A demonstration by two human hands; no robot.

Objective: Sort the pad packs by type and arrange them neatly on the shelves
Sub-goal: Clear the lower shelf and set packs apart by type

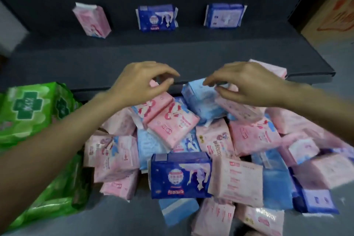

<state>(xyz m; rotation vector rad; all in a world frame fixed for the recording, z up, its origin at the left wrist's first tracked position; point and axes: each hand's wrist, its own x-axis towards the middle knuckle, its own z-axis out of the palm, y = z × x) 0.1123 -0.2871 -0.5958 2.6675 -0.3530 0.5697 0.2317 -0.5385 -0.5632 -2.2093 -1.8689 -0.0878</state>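
A heap of pad packs lies in front of me: pink packs (172, 122), light blue ones and a dark blue pack (180, 176). My right hand (247, 84) reaches over the heap's far side, and its fingertips and thumb pinch the top edge of a light blue pack (201, 101) that stands tilted. Just above the pink packs hovers my left hand (141, 82), its fingers loosely curled and holding nothing. On the dark shelf (172, 55) behind stand a pink pack (92, 19), a dark blue pack (157, 18) and a paler blue pack (225, 16), spaced apart.
Large green packs (28, 111) are stacked at the left, beside my left forearm. A cardboard box (335, 5) stands at the upper right past the shelf's end. Bare shelf surface runs between the standing packs and the shelf's front edge.
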